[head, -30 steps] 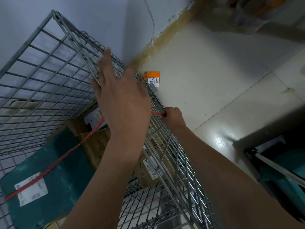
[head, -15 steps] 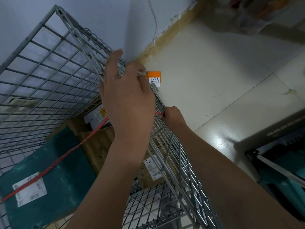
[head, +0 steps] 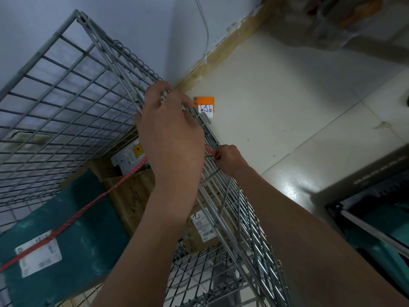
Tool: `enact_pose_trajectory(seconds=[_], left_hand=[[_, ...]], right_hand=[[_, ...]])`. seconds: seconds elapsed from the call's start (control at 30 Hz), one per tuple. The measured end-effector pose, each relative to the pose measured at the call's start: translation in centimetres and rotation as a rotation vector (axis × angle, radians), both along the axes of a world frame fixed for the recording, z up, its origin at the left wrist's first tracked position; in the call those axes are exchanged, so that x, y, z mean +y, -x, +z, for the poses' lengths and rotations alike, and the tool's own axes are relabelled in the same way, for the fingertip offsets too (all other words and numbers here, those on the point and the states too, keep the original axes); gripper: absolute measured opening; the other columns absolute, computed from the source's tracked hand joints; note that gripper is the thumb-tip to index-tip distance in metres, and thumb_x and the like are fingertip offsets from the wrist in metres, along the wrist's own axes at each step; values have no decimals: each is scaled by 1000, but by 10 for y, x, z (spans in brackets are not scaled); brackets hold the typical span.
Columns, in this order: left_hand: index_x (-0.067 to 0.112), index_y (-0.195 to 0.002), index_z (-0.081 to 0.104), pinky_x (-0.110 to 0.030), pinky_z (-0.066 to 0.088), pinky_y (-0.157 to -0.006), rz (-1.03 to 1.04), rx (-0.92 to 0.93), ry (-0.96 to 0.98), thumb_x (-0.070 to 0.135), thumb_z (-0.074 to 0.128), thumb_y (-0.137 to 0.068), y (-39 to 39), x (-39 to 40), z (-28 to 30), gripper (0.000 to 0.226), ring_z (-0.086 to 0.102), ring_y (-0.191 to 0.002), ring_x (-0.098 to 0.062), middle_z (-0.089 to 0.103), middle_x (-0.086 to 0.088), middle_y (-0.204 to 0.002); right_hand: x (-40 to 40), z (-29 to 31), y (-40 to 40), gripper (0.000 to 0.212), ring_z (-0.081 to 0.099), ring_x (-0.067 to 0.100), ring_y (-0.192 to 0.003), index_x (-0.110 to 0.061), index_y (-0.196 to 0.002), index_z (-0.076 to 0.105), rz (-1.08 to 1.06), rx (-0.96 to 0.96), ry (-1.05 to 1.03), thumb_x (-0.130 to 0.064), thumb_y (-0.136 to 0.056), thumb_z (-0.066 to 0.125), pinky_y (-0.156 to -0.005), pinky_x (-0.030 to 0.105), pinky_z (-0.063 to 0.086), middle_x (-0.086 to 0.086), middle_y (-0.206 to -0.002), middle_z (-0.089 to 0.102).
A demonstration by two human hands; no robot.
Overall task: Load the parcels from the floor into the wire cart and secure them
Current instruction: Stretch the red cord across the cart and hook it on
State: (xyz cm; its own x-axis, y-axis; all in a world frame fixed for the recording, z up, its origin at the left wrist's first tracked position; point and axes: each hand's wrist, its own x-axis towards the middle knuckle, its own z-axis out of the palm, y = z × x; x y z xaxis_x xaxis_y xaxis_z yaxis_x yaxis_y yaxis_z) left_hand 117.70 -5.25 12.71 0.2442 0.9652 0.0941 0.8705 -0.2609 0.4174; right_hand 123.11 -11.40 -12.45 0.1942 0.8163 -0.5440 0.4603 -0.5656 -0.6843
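Parcels are in the wire cart (head: 73,103): teal parcel (head: 73,235) lower left of frame, brown boxes (head: 132,196) mid-frame behind the left forearm, a white-labelled one (head: 127,155) above them. Loading looks done; this looks like the securing step.

Red rope (head: 88,207) runs diagonally from the lower-left edge, over the teal parcel's label, up to the cart's side panel at centre. Right hand (head: 228,157) pinches the rope end right at the mesh, fingers curled tight round it. Left hand (head: 170,134) has its fingers hooked over the top rail of the panel, centre frame.

Risks:
- Rope end is short at the pinch. If it slips before it's tied or hooked, tension goes and the rope drops off the parcels.
- Can't tell if the rope is threaded through the mesh or just laid against it. If only laid, it won't hold.
- Rope crosses just one corner of the stack; boxes underneath could shift.
- Fingers between wires, so pinch hazard if the panel swings.
- Orange tag (head: 204,105) beside the left hand could snag.
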Motion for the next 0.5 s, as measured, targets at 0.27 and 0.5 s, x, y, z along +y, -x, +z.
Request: enact_pose_trajectory(seconds=[0.27,0.5], left_hand=[[20,-86,68,-53,50,-92,7,22,-10,17,45,-85,-2,-4,5,23,63,-102,-22,60,-1,-121],[23,-93,69,-51,40,-103,7,129,-8,7,62,-80,-3,-8,8,22,61,-109,-21,60,0,-125]], right_hand=[[1,7,-1,36,46,25,-69,-19,-62,43,45,7,27,-8,-93,56,-65,27,32,11,-74,54],[0,0,-4,10,58,27,-76,-11,-87,65,86,-61,129,-8,-93,57,-67,28,43,11,-85,63]])
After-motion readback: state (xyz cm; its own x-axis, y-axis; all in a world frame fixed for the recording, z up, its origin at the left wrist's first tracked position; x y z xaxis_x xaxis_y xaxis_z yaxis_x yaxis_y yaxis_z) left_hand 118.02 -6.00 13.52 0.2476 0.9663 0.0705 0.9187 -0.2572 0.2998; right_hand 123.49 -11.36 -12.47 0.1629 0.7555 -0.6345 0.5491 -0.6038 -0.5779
